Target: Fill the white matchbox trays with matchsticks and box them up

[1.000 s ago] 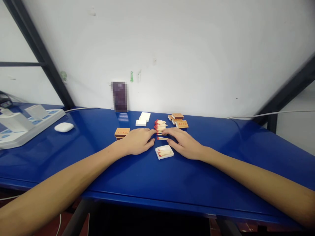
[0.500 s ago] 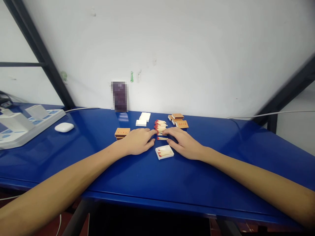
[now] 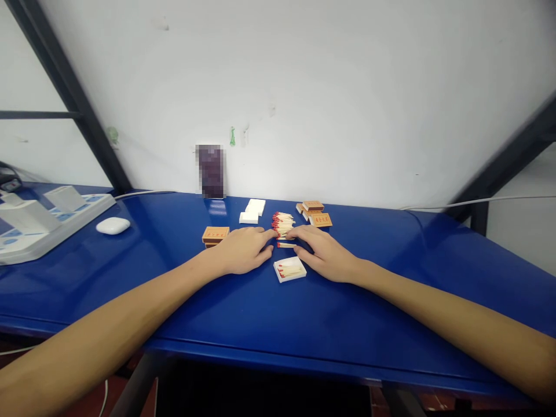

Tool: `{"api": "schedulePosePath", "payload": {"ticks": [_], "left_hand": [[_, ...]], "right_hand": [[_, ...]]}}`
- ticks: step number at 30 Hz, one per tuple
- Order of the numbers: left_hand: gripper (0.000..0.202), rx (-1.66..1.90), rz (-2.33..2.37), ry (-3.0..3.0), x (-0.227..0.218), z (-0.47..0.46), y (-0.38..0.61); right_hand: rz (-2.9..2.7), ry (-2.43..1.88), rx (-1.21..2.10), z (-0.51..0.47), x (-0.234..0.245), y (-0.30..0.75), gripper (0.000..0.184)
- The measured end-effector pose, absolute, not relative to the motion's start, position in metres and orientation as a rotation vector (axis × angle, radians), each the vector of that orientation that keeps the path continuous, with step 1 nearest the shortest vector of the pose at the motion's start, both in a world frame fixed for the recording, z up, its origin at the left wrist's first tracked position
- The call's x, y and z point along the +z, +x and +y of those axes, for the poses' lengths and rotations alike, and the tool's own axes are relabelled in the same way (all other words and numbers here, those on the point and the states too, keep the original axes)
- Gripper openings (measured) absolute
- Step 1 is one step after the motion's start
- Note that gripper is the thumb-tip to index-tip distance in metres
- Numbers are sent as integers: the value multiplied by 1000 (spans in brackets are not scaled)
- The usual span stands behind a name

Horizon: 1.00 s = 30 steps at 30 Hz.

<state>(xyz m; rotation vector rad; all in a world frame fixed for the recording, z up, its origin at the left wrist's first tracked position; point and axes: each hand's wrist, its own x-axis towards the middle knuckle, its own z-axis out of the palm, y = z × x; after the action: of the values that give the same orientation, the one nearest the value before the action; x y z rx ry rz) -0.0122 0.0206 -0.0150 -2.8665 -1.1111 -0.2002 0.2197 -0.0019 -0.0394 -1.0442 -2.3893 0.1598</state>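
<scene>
Several red-headed matches [image 3: 284, 223] lie in a pile on the blue table, heads to the left. My left hand [image 3: 247, 249] rests at the left of the pile, its index fingertip by the match heads and its thumb apart. From the right, my right hand [image 3: 325, 252] has its index fingertip at the stick ends. Its thumb is at the end of a few matches [image 3: 286, 245] lying apart in front of the pile. Nearer to me sits a white matchbox tray [image 3: 290, 277] with several matches in it.
Orange matchboxes [image 3: 320, 219] are stacked at the back right, and more matchboxes [image 3: 216, 234] stand beside my left hand. White trays [image 3: 249, 218] lie behind. At the left are a white rounded case [image 3: 113, 226] and a power strip [image 3: 56, 231]. A blurred dark object [image 3: 212, 172] leans on the wall.
</scene>
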Motion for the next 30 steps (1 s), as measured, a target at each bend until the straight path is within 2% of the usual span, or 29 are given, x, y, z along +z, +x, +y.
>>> {"api": "schedulePosePath", "payload": {"ticks": [30], "left_hand": [[39, -204, -1107, -2863, -16, 22, -12]], "right_hand": [[-2378, -998, 131, -1, -40, 221, 28]]}}
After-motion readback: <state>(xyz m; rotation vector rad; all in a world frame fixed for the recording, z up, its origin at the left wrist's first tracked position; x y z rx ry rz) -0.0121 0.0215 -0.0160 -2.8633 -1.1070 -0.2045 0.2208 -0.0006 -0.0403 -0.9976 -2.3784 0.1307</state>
